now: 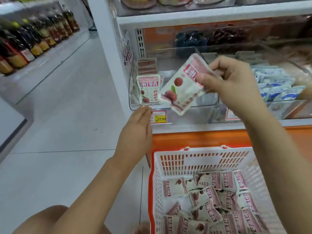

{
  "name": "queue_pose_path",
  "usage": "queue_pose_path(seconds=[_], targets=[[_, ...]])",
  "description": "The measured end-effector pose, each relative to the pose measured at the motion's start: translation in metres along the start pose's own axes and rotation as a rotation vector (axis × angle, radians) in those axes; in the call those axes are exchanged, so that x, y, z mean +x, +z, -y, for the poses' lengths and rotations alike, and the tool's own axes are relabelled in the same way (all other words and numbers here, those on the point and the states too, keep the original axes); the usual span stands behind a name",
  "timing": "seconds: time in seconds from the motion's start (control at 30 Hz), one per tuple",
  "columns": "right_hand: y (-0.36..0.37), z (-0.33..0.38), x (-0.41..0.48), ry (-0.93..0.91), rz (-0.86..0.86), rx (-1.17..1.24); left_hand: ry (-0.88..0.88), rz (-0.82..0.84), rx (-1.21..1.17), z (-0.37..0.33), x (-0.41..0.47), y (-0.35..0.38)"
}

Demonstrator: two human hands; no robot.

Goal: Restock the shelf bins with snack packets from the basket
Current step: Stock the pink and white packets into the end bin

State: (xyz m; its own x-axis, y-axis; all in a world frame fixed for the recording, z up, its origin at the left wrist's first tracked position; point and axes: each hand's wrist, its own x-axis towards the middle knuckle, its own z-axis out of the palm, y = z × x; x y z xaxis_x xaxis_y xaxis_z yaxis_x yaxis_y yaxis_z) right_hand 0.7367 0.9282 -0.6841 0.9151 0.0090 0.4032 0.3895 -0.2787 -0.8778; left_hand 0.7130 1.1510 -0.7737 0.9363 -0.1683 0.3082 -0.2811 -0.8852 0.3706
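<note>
White-and-pink foil snack packet (182, 88), printed with red berries, hangs tilted at the centre of the frame. It is pinched at its upper end between the thumb and curled fingers of the person's right hand (231, 81). The hand holds it in front of the clear plastic shelf bin (207, 97), with its lower corner reaching just below the bin's front edge. Inside the bin, at its left end, a matching upright packet (149, 89) faces outward with more of the same kind stacked behind it. The left hand (136, 130) reaches up from the lower left with fingers straight and close together, holding nothing. Its fingertips are just below the bin's lower left corner, and whether they touch it cannot be told. Beside them a yellow-and-red price tag (160, 117) sits on the white shelf edge (194, 127). At the lower right stands the white plastic basket with an orange-red rim (202, 159), its bottom covered with a loose heap of the same pink-and-white packets (211, 200). To the right of the held packet, a neighbouring clear bin (283, 107) holds blue-and-white sachets (273, 85). Dark bottles with yellow and red labels (33, 39) line a shelf at the upper left, across a pale grey tiled floor (76, 98).
</note>
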Motion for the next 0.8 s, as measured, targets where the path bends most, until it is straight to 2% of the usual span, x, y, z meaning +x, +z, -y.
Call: queue_pose_path(seconds=[0.1,0.2,0.27,0.33,0.57,0.8], targets=[[0.027,0.0,0.049,-0.053,0.0,-0.205,-0.02,0.041,0.033,0.003,0.001,0.0],[0.067,-0.018,0.086,0.11,0.185,-0.473,-0.015,0.058,0.028,0.004,0.002,-0.003],[0.092,-0.034,0.1,0.202,0.273,-0.514,-0.01,0.057,0.021,0.004,0.004,-0.004],[0.113,-0.049,0.109,0.205,0.291,-0.551,-0.016,0.059,0.015,0.004,0.005,-0.004],[0.145,-0.083,0.115,0.187,0.127,-0.603,-0.034,0.089,-0.053,0.01,0.004,0.0],[0.121,-0.077,0.093,0.084,-0.009,-0.584,0.028,0.103,-0.075,0.01,-0.003,0.002]])
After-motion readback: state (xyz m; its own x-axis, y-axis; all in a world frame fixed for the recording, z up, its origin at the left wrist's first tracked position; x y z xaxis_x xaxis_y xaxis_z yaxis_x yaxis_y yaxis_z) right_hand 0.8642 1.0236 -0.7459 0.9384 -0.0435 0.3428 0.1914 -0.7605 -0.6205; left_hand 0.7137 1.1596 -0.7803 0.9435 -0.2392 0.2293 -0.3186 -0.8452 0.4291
